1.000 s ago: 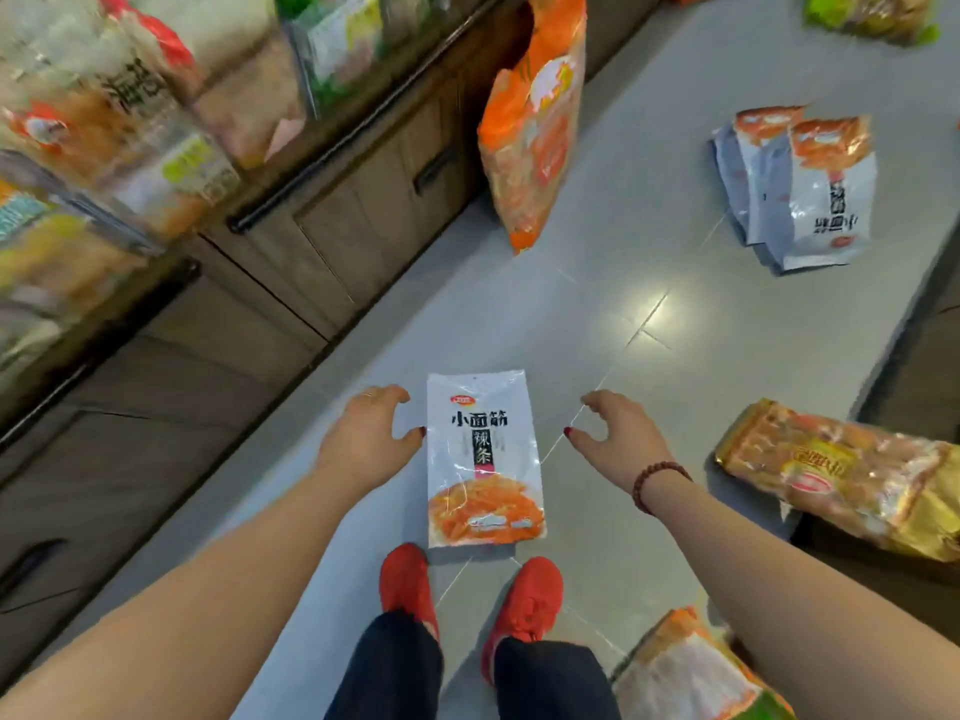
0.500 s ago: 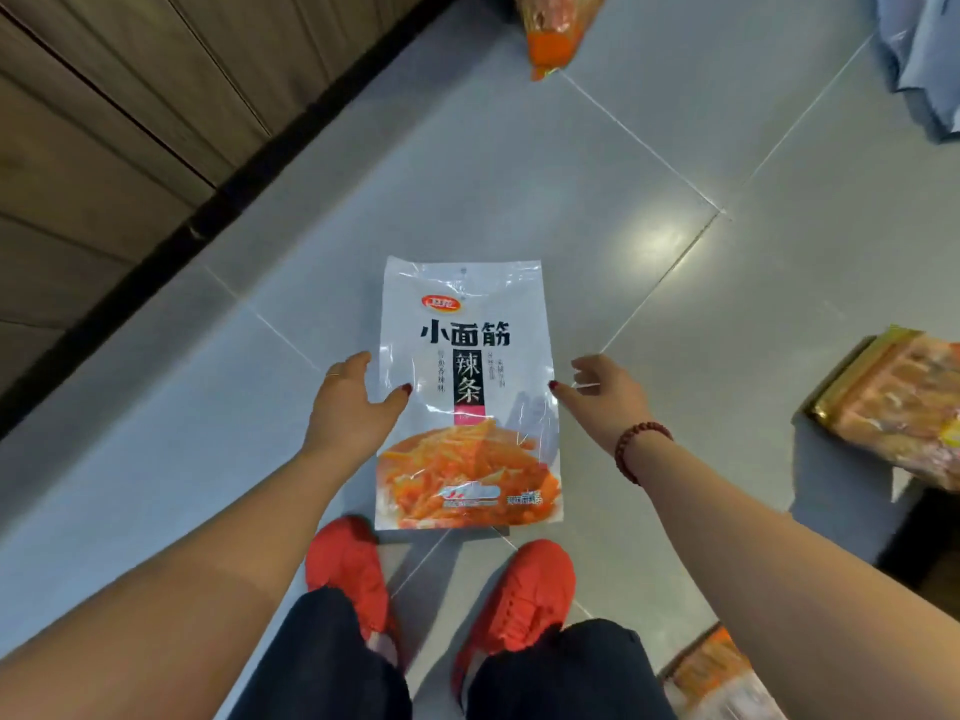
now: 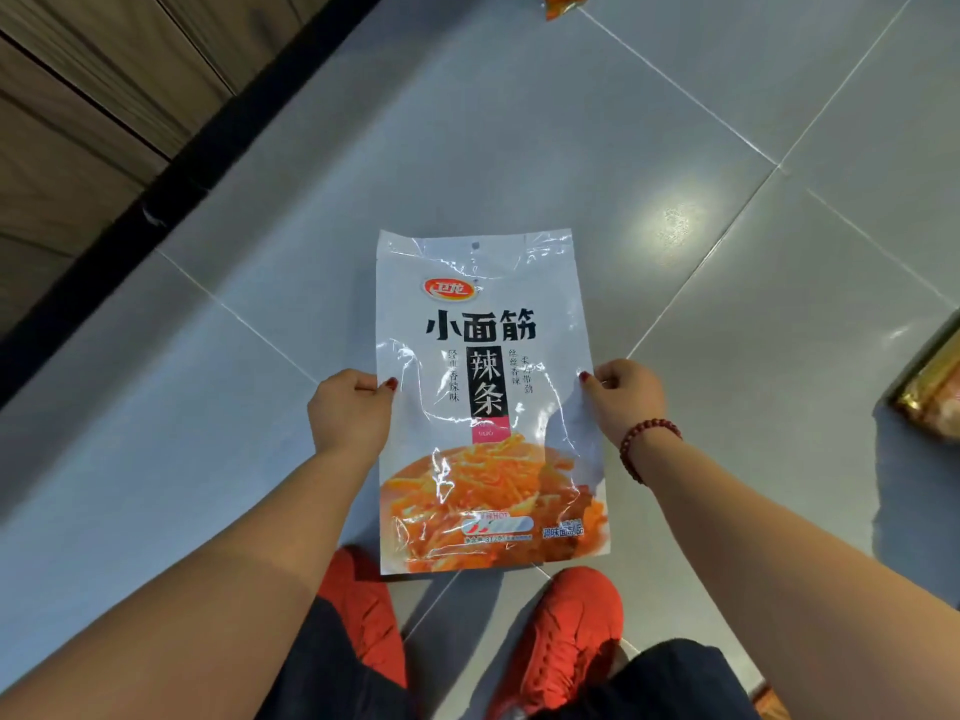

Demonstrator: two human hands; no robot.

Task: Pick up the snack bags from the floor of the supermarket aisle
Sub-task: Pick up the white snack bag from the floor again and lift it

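From the head camera, the white glossy plastic snack bag with black lettering and an orange food photo (image 3: 488,407) sits between the 2 hands, above the grey tiled floor (image 3: 519,122). Its lower edge is just over the toes of the red shoes (image 3: 571,631).

The left hand (image 3: 350,415) pinches the bag's left edge, with the thumb on the printed face and the other fingers curled behind it. The right hand (image 3: 626,402), which has a red bead bracelet (image 3: 644,449) at the wrist, pinches the right edge the same way. Gripping both side seams at mid-height likely keeps the slippery, floppy film flat and stops it folding.

The bag faces the camera upright. Its clear top strip is wrinkled and glare streaks its surface. It appears raised off the tiles, though only slightly.

A gold-orange packet (image 3: 935,392) lies well apart at the right edge.
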